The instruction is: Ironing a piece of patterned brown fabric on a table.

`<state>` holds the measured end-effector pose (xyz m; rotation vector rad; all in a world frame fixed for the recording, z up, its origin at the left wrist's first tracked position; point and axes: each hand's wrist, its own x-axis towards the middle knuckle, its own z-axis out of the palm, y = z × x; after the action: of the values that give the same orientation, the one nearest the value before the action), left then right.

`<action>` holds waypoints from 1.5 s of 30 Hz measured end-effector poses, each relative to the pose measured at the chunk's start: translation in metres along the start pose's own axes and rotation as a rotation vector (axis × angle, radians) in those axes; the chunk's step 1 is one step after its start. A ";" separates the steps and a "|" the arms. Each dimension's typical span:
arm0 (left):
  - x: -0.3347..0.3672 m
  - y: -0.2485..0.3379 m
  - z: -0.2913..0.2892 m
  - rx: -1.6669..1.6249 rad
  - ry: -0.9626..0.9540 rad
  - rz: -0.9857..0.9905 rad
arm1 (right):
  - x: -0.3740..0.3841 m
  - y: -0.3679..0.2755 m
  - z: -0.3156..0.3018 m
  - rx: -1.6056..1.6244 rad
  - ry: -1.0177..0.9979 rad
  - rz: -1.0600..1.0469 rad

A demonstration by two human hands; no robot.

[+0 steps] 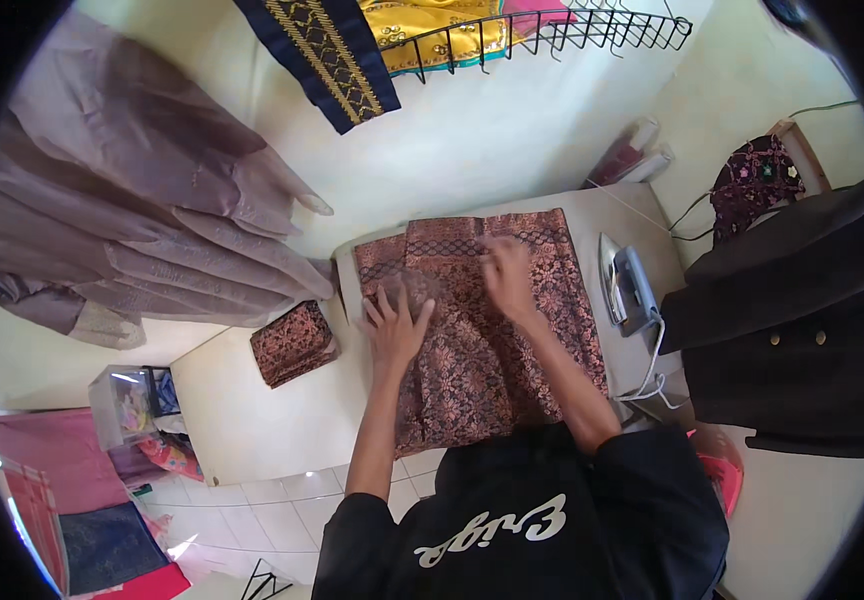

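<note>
A patterned cloth [457, 350], dark with copper-coloured flowers, lies spread over a pale padded ironing surface [592, 215] and hangs over the near edge. My left hand [399, 325] rests on the cloth's left part with its fingers spread apart. Farther up and to the right, my right hand [509, 280] is over the cloth near its far patterned border, its fingers curled in and slightly blurred. Whatever those fingers may hold is hidden. To the right of the cloth an iron [634, 290] with a white cord stands on the pad.
A folded cloth [293, 343] of similar pattern lies on the white table [242, 425] at left. A mauve gown [152, 190] hangs at far left, a dark jacket [792, 330] at right. Above, a black wire rack [552, 38] holds garments. A clear box [120, 405] sits beyond the table's left end.
</note>
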<state>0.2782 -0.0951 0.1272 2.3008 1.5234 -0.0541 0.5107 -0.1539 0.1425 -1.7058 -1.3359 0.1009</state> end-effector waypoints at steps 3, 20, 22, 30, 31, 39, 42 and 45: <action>-0.002 -0.012 0.026 0.073 0.005 0.018 | -0.006 0.052 -0.037 -0.615 0.205 0.257; 0.125 -0.025 -0.019 -0.428 0.702 -0.215 | 0.064 0.123 -0.084 -0.147 0.357 0.431; 0.129 -0.024 -0.017 -0.364 0.792 -0.186 | 0.072 0.130 -0.082 -0.218 0.357 0.372; 0.092 0.059 -0.009 -0.307 0.615 0.261 | 0.056 0.151 -0.059 -0.411 0.129 0.566; 0.082 0.078 -0.008 -0.154 0.519 0.393 | 0.055 0.150 -0.059 -0.377 0.125 0.582; 0.086 0.083 0.045 0.095 0.256 0.492 | 0.016 0.084 -0.021 -0.622 -0.194 -0.081; 0.087 0.082 0.038 0.139 0.267 0.421 | 0.011 0.101 -0.022 -0.633 -0.236 0.017; 0.088 0.085 0.035 0.129 0.276 0.390 | 0.013 0.102 -0.022 -0.618 -0.213 0.032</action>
<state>0.3965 -0.0580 0.0990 2.7611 1.1865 0.2878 0.6021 -0.1537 0.0901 -2.2811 -1.6047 -0.1316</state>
